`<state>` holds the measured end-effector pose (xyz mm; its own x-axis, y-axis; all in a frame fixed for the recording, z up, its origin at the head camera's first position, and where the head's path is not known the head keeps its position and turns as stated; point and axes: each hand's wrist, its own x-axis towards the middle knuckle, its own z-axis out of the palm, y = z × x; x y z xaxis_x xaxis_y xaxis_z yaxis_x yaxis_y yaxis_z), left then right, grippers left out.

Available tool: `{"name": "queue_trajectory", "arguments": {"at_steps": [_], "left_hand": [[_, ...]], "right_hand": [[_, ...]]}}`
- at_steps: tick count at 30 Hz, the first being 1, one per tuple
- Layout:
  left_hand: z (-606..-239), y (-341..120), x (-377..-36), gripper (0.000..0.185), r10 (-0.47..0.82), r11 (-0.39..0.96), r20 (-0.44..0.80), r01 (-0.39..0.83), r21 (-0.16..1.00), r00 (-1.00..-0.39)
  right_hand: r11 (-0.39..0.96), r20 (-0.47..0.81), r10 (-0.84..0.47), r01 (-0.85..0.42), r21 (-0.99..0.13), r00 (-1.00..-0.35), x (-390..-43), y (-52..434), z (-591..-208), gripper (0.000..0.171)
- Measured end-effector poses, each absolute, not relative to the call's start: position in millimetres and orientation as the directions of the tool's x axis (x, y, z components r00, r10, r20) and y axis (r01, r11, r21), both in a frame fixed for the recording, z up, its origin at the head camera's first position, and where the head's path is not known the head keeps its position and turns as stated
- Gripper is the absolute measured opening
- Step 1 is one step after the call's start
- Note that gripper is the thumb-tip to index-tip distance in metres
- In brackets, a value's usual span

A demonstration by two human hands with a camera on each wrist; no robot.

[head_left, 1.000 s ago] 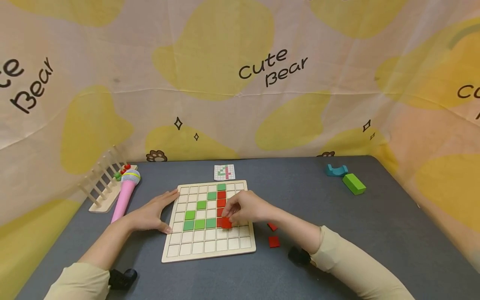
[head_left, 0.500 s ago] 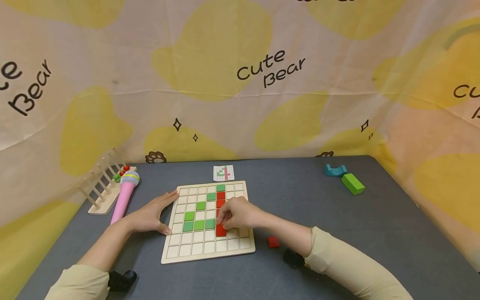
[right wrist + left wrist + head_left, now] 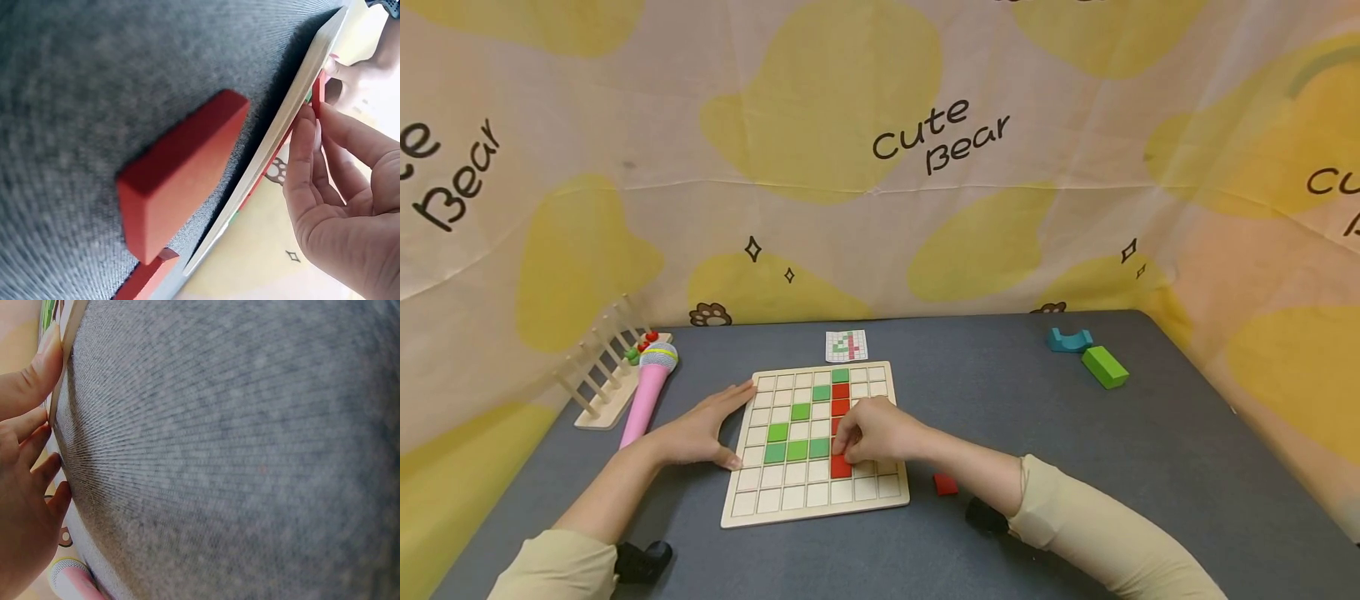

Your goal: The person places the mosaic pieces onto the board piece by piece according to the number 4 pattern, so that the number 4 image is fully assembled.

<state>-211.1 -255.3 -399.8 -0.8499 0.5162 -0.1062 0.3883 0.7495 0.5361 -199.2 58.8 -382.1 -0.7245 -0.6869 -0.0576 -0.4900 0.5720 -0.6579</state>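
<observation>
A square wooden grid board [image 3: 793, 497] lies on the table with green tiles [image 3: 797, 451] in a stepped pattern and a column of red tiles [image 3: 840, 391]. Over the lower part of that column, my right hand [image 3: 880, 429] pinches a red tile [image 3: 318, 97], seen edge-on and raised from the board in the right wrist view. My left hand [image 3: 696, 429] rests at the board's left edge, thumb and fingers spread along it. Right of the board lies a loose red tile [image 3: 946, 484]. The right wrist view shows a second loose red tile [image 3: 150, 275] beyond it.
Behind the board lies a small pattern card [image 3: 846, 346]. To the left, a pink toy microphone [image 3: 646, 404] leans by a wooden peg rack [image 3: 612, 405]. A blue arched block [image 3: 1070, 340] and a green block [image 3: 1105, 367] sit at the back right.
The right hand has moved slightly left and down with the red tile, which now lines up over the red column. The left hand stays at the board's edge.
</observation>
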Motion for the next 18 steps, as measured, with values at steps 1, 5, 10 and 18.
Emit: {"name": "queue_trajectory", "arguments": {"at_steps": [1, 5, 10, 18], "left_hand": [[-399.8, -255.4, -211.1, 0.111, 0.516, 0.750, -0.106, 0.389, 0.535, -0.850], [-399.6, -255.4, -210.6, 0.110, 0.517, 0.750, -0.105, 0.391, 0.534, -0.849], [-398.3, -254.9, -210.0, 0.110, 0.518, 0.750, -0.112, 0.387, 0.537, -0.848], [-398.5, -255.3, -210.0, 0.110, 0.517, 0.748, -0.113, 0.384, 0.541, -0.849]], "right_hand": [[0.573, -0.056, -0.687, -0.493, -0.655, -0.725, -199.1, 58.6, -382.0, 0.017], [0.579, -0.053, -0.685, -0.499, -0.645, -0.726, -198.7, 58.1, -382.0, 0.016], [0.581, -0.047, -0.690, -0.514, -0.631, -0.722, -198.5, 57.9, -382.3, 0.016], [0.574, -0.032, -0.701, -0.537, -0.618, -0.712, -198.2, 57.8, -383.5, 0.015]]}}
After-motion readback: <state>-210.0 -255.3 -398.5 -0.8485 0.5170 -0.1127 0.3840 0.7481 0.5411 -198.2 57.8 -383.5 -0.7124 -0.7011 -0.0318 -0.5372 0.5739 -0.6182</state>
